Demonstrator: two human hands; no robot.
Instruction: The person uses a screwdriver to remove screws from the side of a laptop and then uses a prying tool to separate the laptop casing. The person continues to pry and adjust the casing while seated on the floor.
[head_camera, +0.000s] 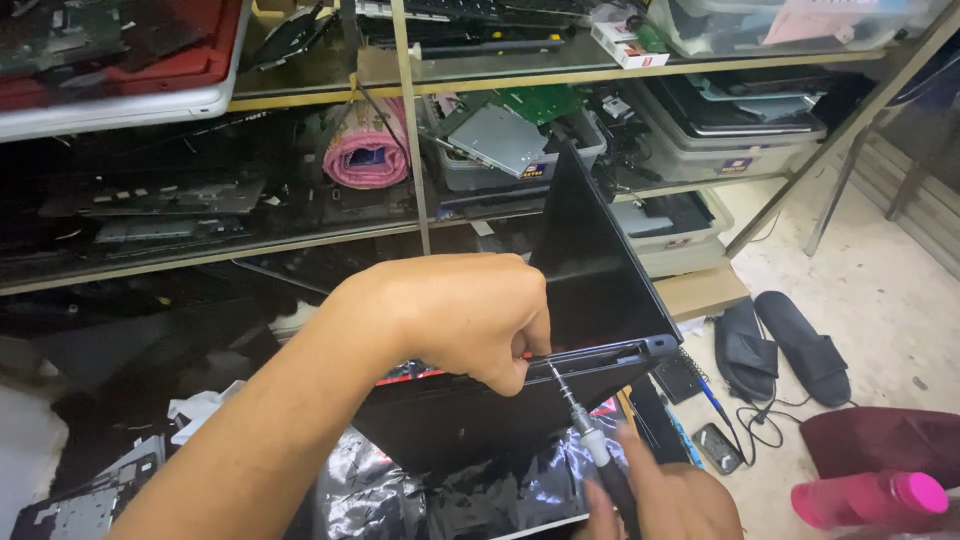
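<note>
A black laptop (590, 270) stands tilted on its edge in the middle of the view, its dark lid facing me and its hinge edge (620, 352) turned toward me. My left hand (470, 315) is closed on that edge near the hinge and holds the laptop steady. My right hand (665, 500), at the bottom of the view, grips a screwdriver (585, 425) with a grey and black handle. The screwdriver's thin shaft slants up to the left, and its tip meets the laptop's edge just below my left fist.
Metal shelves behind hold trays of laptop parts, circuit boards and a rolled pink cloth (365, 155). Black sandals (785, 350), a small phone (718, 448) with a cable and a notebook lie on the floor at right. A pink bottle (870, 497) lies at bottom right. Crumpled silvery plastic (450, 490) lies under the laptop.
</note>
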